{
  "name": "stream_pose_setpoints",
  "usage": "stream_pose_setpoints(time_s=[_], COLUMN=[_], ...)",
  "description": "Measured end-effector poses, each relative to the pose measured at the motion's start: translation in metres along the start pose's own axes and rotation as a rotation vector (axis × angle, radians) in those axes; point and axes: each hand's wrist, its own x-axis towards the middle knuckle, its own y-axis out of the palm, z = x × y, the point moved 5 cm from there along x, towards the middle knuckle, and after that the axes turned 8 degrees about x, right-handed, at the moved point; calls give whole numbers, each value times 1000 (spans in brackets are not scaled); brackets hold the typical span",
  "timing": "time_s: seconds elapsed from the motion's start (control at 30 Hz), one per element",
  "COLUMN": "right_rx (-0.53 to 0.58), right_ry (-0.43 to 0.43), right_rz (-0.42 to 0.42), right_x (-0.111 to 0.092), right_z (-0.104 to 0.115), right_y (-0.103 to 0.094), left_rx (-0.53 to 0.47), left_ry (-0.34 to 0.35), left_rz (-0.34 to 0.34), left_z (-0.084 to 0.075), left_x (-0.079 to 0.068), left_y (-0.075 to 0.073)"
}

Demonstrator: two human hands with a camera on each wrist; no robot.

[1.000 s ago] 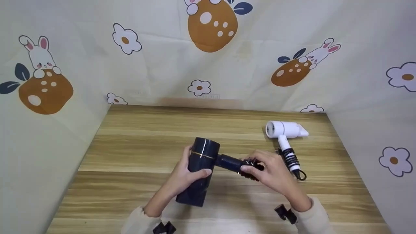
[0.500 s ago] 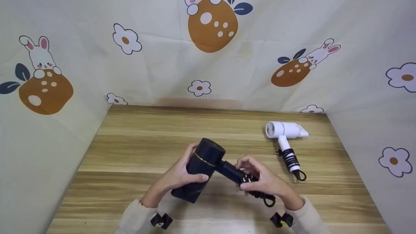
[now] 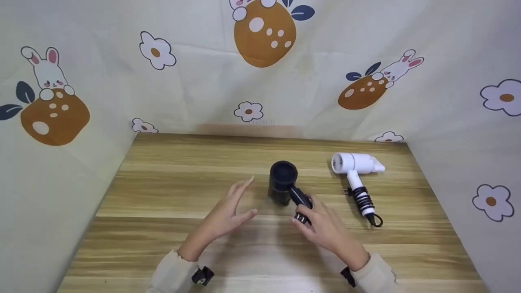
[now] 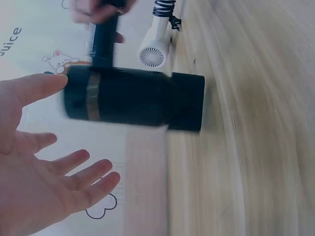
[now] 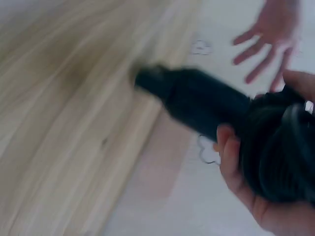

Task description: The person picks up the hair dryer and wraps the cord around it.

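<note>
A black hair dryer [image 3: 282, 179] with a gold ring round its barrel points nozzle-down, close over the wooden table. My right hand [image 3: 323, 228] grips its handle, where the black cord is wound; the right wrist view shows the coiled cord [image 5: 275, 147] in the curled fingers. To the left of the barrel, my left hand [image 3: 228, 211] has its fingers spread and holds nothing. In the left wrist view the thumb tip overlaps the rear end of the dryer's barrel [image 4: 133, 96], which is blurred.
A white hair dryer [image 3: 356, 162] lies at the back right of the wooden table [image 3: 171, 175], its black cord [image 3: 361, 197] wound round the handle. A curtain [image 3: 195, 81] printed with rabbits, oranges and flowers hangs behind and along both sides.
My left hand has let go of the black hair dryer's barrel and moved left. My right hand has carried the dryer up and to the right, turning its nozzle down. The white dryer stays put.
</note>
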Motion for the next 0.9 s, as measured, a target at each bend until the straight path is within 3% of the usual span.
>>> stream_pose_setpoints(time_s=[0.2,0.4,0.6,0.7,0.9], right_rx=[-253,-365,-455,-432,-210], right_ry=[109,213,194,201,210], right_rz=[-157,-91,-64,-50,25], right_x=[3,10,23,29,33], right_z=[-31,-52,-60,-66,-79], right_y=[12,31,51,59,68], left_rx=[26,19,18,9,-4], left_ry=[42,40,58,59,54], left_rz=[14,45,73,82,113], left_z=[0,-2,-2,-2,-1], left_x=[-3,-4,-4,-5,-6], left_y=[2,5,8,9,11])
